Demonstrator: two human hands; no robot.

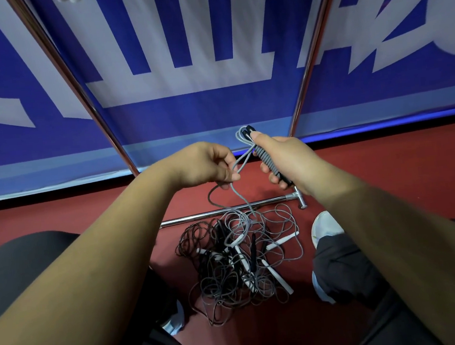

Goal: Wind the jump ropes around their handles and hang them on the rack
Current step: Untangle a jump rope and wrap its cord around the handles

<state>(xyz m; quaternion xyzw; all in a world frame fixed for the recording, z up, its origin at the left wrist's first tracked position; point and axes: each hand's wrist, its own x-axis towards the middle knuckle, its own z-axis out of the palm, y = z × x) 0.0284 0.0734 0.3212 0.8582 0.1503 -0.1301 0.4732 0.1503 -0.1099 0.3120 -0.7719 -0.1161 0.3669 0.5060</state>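
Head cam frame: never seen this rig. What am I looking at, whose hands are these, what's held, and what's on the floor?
There is no robot here. One wide-angle camera sits on a person's head and looks forward and down, so the two arms coming in from below are the wearer's own. The left hand pinches a grey rope. The right hand grips a black handle with that rope coiled partway along it. Below them, on the red floor, lies a tangled pile of jump ropes: grey and black cords with white and black handles. The chrome bars are the rack, which stands in front of a blue banner. One shoe shows at the right.
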